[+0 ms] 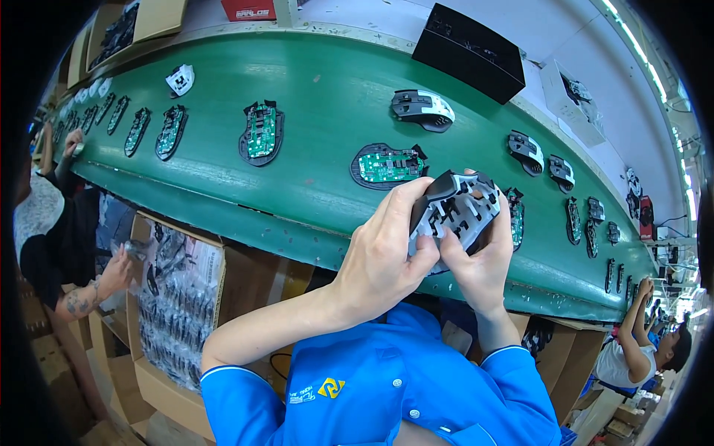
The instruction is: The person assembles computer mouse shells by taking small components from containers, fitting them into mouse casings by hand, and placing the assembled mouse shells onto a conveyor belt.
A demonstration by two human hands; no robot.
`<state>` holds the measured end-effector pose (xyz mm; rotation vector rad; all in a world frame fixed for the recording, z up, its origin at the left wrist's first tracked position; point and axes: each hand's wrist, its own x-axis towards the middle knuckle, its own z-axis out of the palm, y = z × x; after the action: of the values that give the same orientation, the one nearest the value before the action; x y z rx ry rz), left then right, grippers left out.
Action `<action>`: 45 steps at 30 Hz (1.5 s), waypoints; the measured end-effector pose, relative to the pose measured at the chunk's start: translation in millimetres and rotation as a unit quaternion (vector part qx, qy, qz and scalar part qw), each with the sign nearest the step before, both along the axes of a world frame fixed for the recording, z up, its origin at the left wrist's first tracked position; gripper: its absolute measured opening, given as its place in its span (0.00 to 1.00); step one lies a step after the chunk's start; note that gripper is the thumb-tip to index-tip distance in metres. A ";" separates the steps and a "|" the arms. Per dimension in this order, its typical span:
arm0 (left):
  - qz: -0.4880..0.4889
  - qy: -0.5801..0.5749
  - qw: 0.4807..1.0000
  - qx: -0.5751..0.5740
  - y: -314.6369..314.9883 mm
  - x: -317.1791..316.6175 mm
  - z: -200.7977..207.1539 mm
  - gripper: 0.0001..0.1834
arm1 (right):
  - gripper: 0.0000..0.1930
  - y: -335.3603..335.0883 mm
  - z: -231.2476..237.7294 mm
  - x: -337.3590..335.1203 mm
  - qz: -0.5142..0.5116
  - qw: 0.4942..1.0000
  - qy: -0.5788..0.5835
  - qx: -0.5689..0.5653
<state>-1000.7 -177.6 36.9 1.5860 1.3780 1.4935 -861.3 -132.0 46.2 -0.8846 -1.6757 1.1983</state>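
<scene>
Far left, a co-worker's tattooed forearm [82,297] reaches into an open cardboard box [175,312] packed with bagged black parts, below the near edge of the green conveyor belt [327,97]. Up on the belt, a row of mouse bases with green circuit boards runs in from the far left end; one base [262,132] lies mid-belt, well apart from the hands, and another base with board [388,165] lies just beyond the left hand.

Now the centre: the left hand [383,256] hovers over the belt's near edge, fingers curled tight around the left side of a grey-and-black mouse top shell [455,212], thumb pressed to its underside. The shell is tilted, its ribbed inner face turned toward the camera, held above the near edge of the belt, not resting on it. The right hand [480,264] grips it from below and from the right, thumb laid against the inner face, fingers wrapped round the far side.

Beyond, an assembled black-and-white mouse [422,109] sits near the belt's far edge, with a black box [468,52] behind it off the belt. Further right, more mouse parts [526,151] trail along the belt toward another seated person [639,349] at the right end.
</scene>
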 end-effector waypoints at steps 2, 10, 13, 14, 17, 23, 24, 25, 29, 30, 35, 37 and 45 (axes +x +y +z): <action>0.007 0.004 1.000 -0.003 -0.6 -3.6 0.0 0.27 | 0.32 -1.6 -1.7 -2.2 -0.002 1.000 -0.006 0.001; -0.031 -0.034 0.987 -0.152 -20.7 -84.0 51.4 0.47 | 0.25 84.2 38.6 -44.9 0.127 0.986 -0.104 0.035; 0.167 0.053 0.980 -0.100 -2.7 -147.5 52.6 0.29 | 0.22 169.7 5.6 -113.0 -0.019 0.864 -0.372 0.339; 0.243 0.149 0.954 -0.093 4.1 -173.4 46.4 0.24 | 0.20 193.0 -12.8 -135.7 -0.040 0.803 -0.419 0.422; 0.389 0.354 0.842 -0.124 19.8 -265.2 8.3 0.26 | 0.19 244.1 -70.7 -179.2 -0.097 0.654 -0.441 0.607; 0.493 0.425 0.686 -0.326 74.1 -392.4 -25.5 0.41 | 0.32 181.6 -42.5 -179.0 0.081 0.761 -0.471 0.438; 0.491 0.424 0.670 -0.361 94.9 -401.8 -30.0 0.44 | 0.36 177.4 -21.9 -167.1 0.137 0.805 -0.447 0.364; 0.498 0.427 0.650 -0.384 105.8 -420.5 -42.0 0.51 | 0.37 170.7 -2.0 -155.6 0.156 0.840 -0.400 0.332; 0.460 0.412 0.615 -0.489 134.5 -456.1 -60.4 0.58 | 0.28 138.4 66.5 -42.8 -0.061 0.908 -0.303 0.284; 0.471 0.398 0.623 -0.480 141.7 -461.1 -61.1 0.55 | 0.24 142.5 53.5 26.6 -0.235 0.852 -0.324 0.338; 0.488 0.417 0.651 -0.405 182.6 -479.9 -64.9 0.46 | 0.12 -45.6 -44.7 489.9 -0.712 0.689 -0.099 0.091; 0.400 0.410 0.741 -0.350 179.8 -517.4 -93.6 0.46 | 0.04 -173.4 -83.9 587.8 -0.692 0.686 0.223 0.026; 0.107 -0.288 0.937 -0.167 215.0 -391.2 -45.2 0.30 | 0.16 -287.7 -227.6 492.5 -0.594 0.621 -0.150 -0.490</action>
<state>-1391.9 37.4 -8.3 0.7221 1.3787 1.5734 -368.8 -419.8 -181.4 -2.4261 -0.0977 0.8495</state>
